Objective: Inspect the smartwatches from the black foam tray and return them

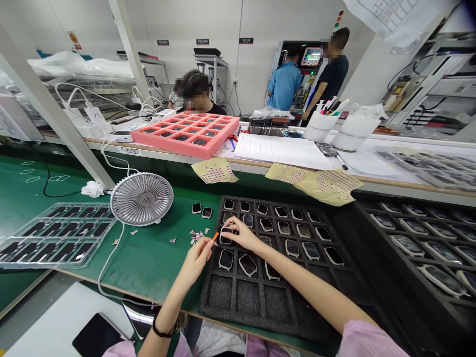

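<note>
My left hand (198,255) pinches a small orange stick (215,237) at the left edge of the black foam tray (238,317). Close beside it, my right hand (240,234) has its fingers closed on a smartwatch body (225,238) in the tray's left column. The fingers partly cover that watch. More square watch bodies with dark screens, such as one watch body (226,259) just below, sit in the compartments around my hands. My right forearm hides part of the tray. Several compartments along the near row hold nothing.
Two watch bodies (202,210) and small paper scraps (196,237) lie on the green mat. A white fan (142,199) and clear trays (55,233) stand left. Another foam tray (375,238) is right. A pink foam tray (186,134) rests on the shelf; people are beyond.
</note>
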`<state>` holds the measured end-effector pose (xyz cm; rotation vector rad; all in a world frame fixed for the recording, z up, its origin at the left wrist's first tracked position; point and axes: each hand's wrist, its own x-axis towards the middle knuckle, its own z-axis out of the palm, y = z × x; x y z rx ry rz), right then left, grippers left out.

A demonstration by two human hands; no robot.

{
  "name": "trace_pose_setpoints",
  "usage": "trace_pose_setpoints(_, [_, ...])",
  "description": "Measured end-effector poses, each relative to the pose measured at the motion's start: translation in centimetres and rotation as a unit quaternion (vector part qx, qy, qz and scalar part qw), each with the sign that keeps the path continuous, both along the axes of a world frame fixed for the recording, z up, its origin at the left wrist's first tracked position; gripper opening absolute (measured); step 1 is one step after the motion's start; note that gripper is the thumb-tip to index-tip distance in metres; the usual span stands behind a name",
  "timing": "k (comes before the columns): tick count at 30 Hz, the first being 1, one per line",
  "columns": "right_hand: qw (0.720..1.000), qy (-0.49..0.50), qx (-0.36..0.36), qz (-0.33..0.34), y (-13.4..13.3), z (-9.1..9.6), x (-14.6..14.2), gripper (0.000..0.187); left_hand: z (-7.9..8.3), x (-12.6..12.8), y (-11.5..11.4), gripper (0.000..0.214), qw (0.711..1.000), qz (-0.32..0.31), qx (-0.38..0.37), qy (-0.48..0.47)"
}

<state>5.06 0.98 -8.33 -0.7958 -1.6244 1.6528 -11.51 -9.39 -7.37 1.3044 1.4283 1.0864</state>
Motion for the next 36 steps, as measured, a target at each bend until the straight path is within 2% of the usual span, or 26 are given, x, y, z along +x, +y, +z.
trace_pose_setpoints(2, [0.995,0.07,-0.07,-0.004,-0.5,0.3,-0.2,0.03,0.6,0.8,0.0,0.048,0.999,-0.008,-0.027,-0.042])
trace_pose_setpoints(5, [0.988,0.111,-0.107,0.003,-1.4,1.1,-0.6,0.028,1.3,1.9,0.1,0.052,0.994,-0.03,-0.05,-0.089])
trace_pose_setpoints(11, [0.957,0.199,-0.209,0.009,-2.7,2.1,-1.2,0.025,1.8,2.9,0.4,0.055,0.992,-0.046,-0.037,-0.113])
trace_pose_setpoints(20, [0.951,0.215,-0.221,-0.006,-2.6,2.8,-1.1,0.032,2.0,2.7,0.4,0.055,0.993,-0.042,-0.037,-0.104])
trace_pose_setpoints(25, [0.941,0.214,-0.261,0.021,-4.7,1.3,-2.5,0.038,3.0,3.5,0.6,0.055,0.989,-0.057,-0.042,-0.131])
trace_pose_setpoints(28, [0.933,0.209,-0.289,0.048,-6.2,0.5,-3.6,0.046,4.2,3.8,0.2,0.05,0.993,-0.035,-0.017,-0.111])
trace_pose_setpoints(32, [0.927,0.24,-0.285,0.042,-5.3,1.9,-2.8,0.04,5.1,2.5,-0.7,0.049,0.995,-0.022,-0.007,-0.097])
trace_pose_setpoints(36, [0.922,0.274,-0.273,0.025,-3.7,3.9,-1.3,0.036,4.5,1.7,-1.1,0.051,0.994,-0.023,-0.039,-0.098])
